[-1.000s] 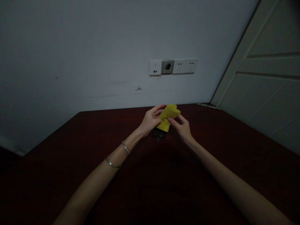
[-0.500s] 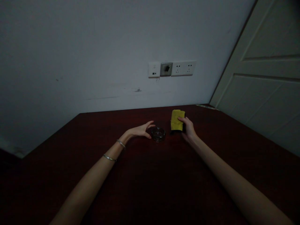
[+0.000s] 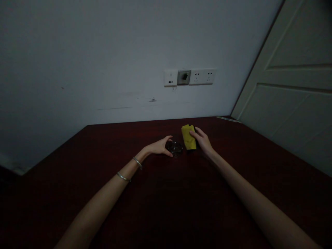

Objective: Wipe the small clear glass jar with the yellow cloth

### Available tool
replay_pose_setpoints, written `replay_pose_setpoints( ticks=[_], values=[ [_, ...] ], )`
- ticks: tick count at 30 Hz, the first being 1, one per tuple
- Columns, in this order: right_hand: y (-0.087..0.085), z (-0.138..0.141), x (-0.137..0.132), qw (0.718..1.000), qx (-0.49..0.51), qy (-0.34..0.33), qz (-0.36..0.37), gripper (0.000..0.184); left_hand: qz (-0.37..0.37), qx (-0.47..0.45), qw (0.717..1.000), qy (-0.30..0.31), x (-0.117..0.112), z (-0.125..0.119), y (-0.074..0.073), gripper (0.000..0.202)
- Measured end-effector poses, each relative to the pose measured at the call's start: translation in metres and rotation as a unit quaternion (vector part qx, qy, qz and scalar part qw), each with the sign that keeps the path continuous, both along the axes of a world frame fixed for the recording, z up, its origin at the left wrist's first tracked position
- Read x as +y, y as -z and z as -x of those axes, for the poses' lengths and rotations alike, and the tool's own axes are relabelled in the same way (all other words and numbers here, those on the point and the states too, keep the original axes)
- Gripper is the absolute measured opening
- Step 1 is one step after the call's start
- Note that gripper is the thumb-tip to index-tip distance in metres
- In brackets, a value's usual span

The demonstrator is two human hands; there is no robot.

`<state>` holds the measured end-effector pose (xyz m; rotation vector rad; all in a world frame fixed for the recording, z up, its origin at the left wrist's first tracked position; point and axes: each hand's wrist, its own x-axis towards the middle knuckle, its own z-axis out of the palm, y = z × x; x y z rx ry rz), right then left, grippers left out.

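Observation:
A small round glass ashtray [image 3: 175, 149] stands on the dark red table, and my left hand [image 3: 159, 146] curves around its left side, with thumb and fingers at the rim. Just to its right lies a folded yellow cloth [image 3: 188, 137]. My right hand [image 3: 204, 141] is on the cloth's right side, its fingers pressing across it. A dark edge shows along the cloth's right side, and I cannot tell whether it is shadow or an object.
The dark red table [image 3: 129, 193] meets a white wall at the back. A wall plate with a switch and sockets [image 3: 189, 77] sits above it. A white panelled door [image 3: 282, 79] stands at the right, and a thin strip [image 3: 228, 119] lies in the back right corner.
The yellow cloth has shifted left, closer to the ashtray, and turned slightly, with my right hand following it. My left hand has closed in around the ashtray.

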<state>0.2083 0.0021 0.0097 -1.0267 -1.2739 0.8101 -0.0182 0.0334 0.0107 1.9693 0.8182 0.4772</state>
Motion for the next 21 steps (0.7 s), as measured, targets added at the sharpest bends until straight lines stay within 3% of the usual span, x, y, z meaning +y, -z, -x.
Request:
replay_pose_setpoints(
  ticks=[3, 5, 11, 16, 21],
  values=[
    [-0.016, -0.005, -0.002, 0.988, -0.142, -0.034, -0.040, 0.040, -0.022, 0.014, 1.000, -0.009, -0.002, -0.001, -0.004, 0.096],
    [-0.030, -0.006, -0.004, 0.963, -0.250, -0.074, -0.065, 0.035, -0.036, 0.022, 0.999, -0.014, -0.002, 0.000, -0.005, 0.082],
    [-0.070, 0.011, -0.009, 0.807, -0.529, -0.222, -0.143, 0.031, -0.050, 0.021, 0.998, -0.018, -0.005, 0.000, -0.003, 0.069],
    [-0.079, 0.034, -0.005, 0.677, -0.656, -0.286, -0.173, 0.032, -0.060, 0.014, 0.998, -0.014, -0.004, 0.001, 0.001, 0.068],
    [-0.078, 0.042, 0.001, 0.603, -0.714, -0.311, -0.172, 0.027, -0.072, 0.024, 0.997, -0.014, -0.002, 0.002, 0.004, 0.083]
  ],
)
